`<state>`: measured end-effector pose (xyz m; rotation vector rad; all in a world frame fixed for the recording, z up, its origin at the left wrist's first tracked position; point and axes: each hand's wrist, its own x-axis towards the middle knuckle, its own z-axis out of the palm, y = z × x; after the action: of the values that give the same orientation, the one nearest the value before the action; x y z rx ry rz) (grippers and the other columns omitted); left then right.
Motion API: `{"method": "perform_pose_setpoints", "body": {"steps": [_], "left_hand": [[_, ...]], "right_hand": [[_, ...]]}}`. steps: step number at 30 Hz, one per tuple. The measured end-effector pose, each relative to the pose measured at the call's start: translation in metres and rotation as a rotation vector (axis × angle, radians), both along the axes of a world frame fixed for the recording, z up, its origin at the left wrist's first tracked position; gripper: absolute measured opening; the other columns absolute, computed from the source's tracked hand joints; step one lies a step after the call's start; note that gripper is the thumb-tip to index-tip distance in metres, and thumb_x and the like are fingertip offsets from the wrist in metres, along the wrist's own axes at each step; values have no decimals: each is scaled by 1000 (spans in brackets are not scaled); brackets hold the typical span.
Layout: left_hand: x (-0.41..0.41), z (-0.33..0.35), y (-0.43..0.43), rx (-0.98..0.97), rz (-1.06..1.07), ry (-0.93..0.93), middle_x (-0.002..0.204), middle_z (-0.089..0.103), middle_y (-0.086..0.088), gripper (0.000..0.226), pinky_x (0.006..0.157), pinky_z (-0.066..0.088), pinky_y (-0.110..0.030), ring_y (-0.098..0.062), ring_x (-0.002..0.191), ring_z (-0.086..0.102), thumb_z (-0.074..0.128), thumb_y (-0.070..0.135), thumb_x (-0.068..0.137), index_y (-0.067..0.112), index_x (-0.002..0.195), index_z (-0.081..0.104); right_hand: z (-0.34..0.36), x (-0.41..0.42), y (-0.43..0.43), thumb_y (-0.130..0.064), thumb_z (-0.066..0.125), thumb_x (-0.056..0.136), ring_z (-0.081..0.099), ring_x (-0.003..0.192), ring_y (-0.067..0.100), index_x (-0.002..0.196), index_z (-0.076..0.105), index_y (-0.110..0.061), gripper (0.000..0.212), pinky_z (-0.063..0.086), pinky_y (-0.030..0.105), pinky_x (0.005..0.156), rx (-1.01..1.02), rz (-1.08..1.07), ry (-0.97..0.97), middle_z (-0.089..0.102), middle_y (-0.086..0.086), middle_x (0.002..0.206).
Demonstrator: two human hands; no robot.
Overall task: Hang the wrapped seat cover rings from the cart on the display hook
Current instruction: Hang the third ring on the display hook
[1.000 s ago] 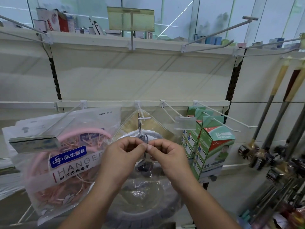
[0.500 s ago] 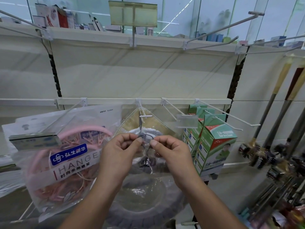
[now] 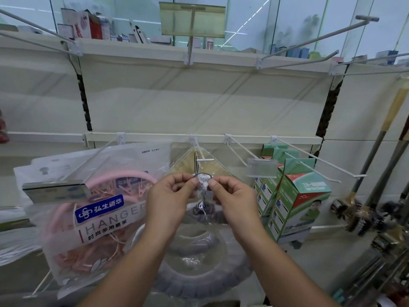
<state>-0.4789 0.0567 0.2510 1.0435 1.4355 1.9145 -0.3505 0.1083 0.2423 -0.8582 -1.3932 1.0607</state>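
Two hands are working close together at the middle of the shelf wall. The left hand (image 3: 170, 196) is pinching one side of a small dark loop (image 3: 202, 175) between thumb and forefinger, and the right hand (image 3: 232, 196) is pinching the other side in the same way, so both are closed on it and the loop is arching between the fingertips. The loop is sitting at the gathered top of a clear plastic wrap, and one grey seat cover ring (image 3: 199, 278) is hanging inside that wrap straight below the hands, in front of the forearms. Whether a second ring is lying behind it in the wrap cannot be told.

Just above and behind the loop, the white display hook (image 3: 204, 160) is pointing forward from the rail, its short crossbar tip close over the fingertips; the loop is looking just short of the tip, though contact cannot be told. A beige clear-fronted packet (image 3: 221, 168) is hanging behind the hook.

To the left, one large clear bag of pink hangers (image 3: 99, 209) with a blue label is hanging on its own hook, touching the left hand's side of the wrap. To the right, three green and white boxes (image 3: 303, 202) are hanging in a row on another hook, with one clear empty price tag holder (image 3: 261, 168) in front of them. At the far right, several long-handled tools (image 3: 371, 165) are leaning, blurred. Above, one yellowish sign holder (image 3: 192, 19) is standing on the upper shelf edge.
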Motion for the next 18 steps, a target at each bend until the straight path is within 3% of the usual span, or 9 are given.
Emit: {"method": "perform_pose_setpoints", "body": {"steps": [10, 18], "left_hand": [[-14, -5, 40, -9, -5, -35, 80, 80, -5, 7, 68, 55, -30, -14, 66, 73, 79, 15, 83, 18, 89, 76], [-21, -11, 67, -22, 6, -11, 80, 79, -7, 7, 63, 55, -26, -14, 62, 70, 78, 14, 84, 15, 91, 76]], "right_hand": [[-5, -16, 37, -17, 75, 90, 65, 65, 3, 89, 79, -14, 5, 57, 28, 73, -37, -35, 4, 76, -5, 75], [-11, -25, 66, -16, 73, 91, 64, 61, -4, 85, 76, -23, 10, 53, 18, 65, -28, -20, -26, 75, -8, 72]]}}
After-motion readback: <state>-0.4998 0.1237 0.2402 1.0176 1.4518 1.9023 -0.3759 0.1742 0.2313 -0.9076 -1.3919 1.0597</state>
